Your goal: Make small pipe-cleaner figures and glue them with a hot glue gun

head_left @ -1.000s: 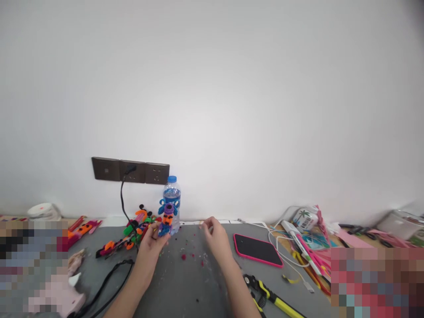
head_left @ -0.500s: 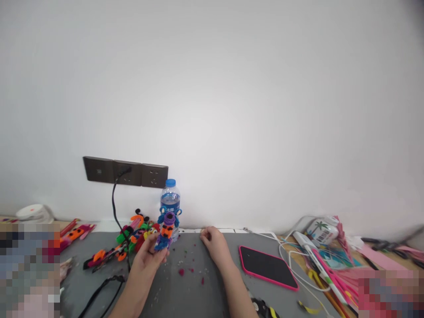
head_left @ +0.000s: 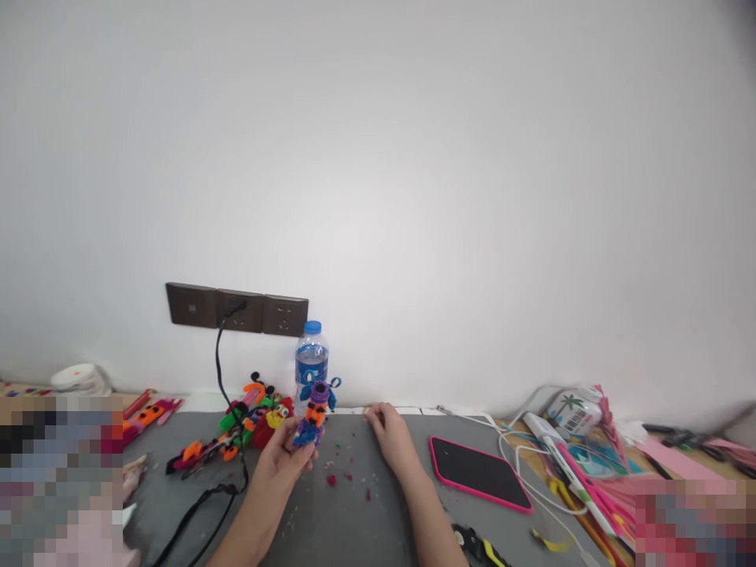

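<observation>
Pipe-cleaner figure (head_left: pixel 315 411), lower centre: upright, base pinched in left hand (head_left: pixel 284 463) fingertips, body rising above them. Right hand (head_left: pixel 394 439), loosely curled, holding nothing, rests on grey mat (head_left: pixel 342 520).

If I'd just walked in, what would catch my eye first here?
Probably the bright pipe-cleaner figure of purple, orange and blue, held up in the left hand in front of a water bottle. Behind it lies a heap of similar colourful figures, and to the right a pink-cased phone lies flat on the grey mat.
</observation>
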{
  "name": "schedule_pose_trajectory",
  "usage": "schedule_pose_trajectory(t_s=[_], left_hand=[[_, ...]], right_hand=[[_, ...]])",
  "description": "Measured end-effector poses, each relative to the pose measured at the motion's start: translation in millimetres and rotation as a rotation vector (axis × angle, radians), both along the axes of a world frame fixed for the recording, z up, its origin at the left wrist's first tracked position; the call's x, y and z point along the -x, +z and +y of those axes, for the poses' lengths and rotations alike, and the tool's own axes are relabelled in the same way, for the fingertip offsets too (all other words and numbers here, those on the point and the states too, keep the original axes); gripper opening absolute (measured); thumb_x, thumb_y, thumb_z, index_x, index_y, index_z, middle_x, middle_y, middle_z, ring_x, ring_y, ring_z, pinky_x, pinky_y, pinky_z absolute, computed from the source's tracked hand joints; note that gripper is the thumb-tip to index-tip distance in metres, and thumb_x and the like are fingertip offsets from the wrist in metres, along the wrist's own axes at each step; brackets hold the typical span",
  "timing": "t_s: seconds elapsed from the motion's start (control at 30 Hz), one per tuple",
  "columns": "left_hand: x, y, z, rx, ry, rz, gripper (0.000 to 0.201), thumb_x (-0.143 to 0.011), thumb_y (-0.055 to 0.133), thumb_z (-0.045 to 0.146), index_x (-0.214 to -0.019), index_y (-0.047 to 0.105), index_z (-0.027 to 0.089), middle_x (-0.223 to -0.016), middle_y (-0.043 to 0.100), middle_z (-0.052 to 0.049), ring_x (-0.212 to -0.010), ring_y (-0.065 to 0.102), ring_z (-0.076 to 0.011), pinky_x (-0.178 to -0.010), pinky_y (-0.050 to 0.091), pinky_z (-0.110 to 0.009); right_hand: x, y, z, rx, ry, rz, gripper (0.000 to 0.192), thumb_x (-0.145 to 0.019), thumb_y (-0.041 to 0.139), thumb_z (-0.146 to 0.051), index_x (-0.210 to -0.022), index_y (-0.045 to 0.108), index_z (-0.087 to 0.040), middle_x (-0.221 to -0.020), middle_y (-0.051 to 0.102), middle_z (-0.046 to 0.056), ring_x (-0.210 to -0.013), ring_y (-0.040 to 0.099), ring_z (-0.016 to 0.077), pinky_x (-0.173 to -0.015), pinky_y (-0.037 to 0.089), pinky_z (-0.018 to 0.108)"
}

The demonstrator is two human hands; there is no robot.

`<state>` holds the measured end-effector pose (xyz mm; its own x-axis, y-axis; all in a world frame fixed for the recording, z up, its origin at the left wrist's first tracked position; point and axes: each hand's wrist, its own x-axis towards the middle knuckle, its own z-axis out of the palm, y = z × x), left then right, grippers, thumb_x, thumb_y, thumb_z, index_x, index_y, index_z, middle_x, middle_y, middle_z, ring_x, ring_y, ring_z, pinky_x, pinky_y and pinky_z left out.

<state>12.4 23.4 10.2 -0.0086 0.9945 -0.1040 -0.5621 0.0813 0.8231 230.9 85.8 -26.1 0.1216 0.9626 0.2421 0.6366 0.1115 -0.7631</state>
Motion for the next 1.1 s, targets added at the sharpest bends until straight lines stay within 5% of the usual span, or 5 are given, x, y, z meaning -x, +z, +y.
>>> schedule_pose_trajectory(t_s=[0.2, 0.37, 0.73, 1.1], left_hand=[[0, -3.4, 3, -0.013, -0.017, -0.011, 0.052, -0.049, 0.092, 0.035, -0.092, 0.067, 0.019, -0.072, 0.068, 0.0, -0.059, 0.063, -0.0137, -0.055, 0.048, -0.023], [-2, -0.5, 1, -0.018, -0.031, 0.017, 0.049, -0.051, 0.091, 0.036, -0.092, 0.068, 0.019, -0.078, 0.071, -0.002, -0.061, 0.063, -0.014, -0.056, 0.048, -0.024], [1, -6.0, 3, -0.035, -0.067, 0.045, 0.049, -0.054, 0.09, 0.037, -0.094, 0.067, 0.019, -0.084, 0.074, -0.006, -0.06, 0.061, -0.0137, -0.056, 0.046, -0.024], [-1, 0.5, -1, -0.008, -0.032, 0.043, 0.047, -0.053, 0.09, 0.035, -0.091, 0.068, 0.018, -0.082, 0.073, -0.006, -0.061, 0.061, -0.0146, -0.057, 0.046, -0.025]], right_hand=[[-6, 1.5, -1, 0.027, 0.034, 0.068, 0.019, -0.083, 0.047, -0.032, -0.072, 0.057, -0.02, -0.075, 0.07, 0.006, -0.067, 0.062, 0.0212, -0.064, 0.045, 0.028], [0, 1.2, -1, 0.054, 0.013, -0.024, 0.006, -0.076, 0.055, -0.019, -0.076, 0.061, -0.02, -0.072, 0.065, 0.003, -0.068, 0.059, 0.0201, -0.065, 0.041, 0.027], [7, 8.6, -5, 0.093, -0.017, -0.18, 0.014, -0.081, 0.054, -0.013, -0.07, 0.059, -0.021, -0.075, 0.064, 0.002, -0.073, 0.058, 0.0186, -0.063, 0.034, 0.025], [-1, 8.0, -2, 0.103, -0.013, 0.026, 0.012, -0.081, 0.051, -0.024, -0.071, 0.056, -0.02, -0.076, 0.066, 0.005, -0.073, 0.06, 0.0214, -0.068, 0.042, 0.03]])
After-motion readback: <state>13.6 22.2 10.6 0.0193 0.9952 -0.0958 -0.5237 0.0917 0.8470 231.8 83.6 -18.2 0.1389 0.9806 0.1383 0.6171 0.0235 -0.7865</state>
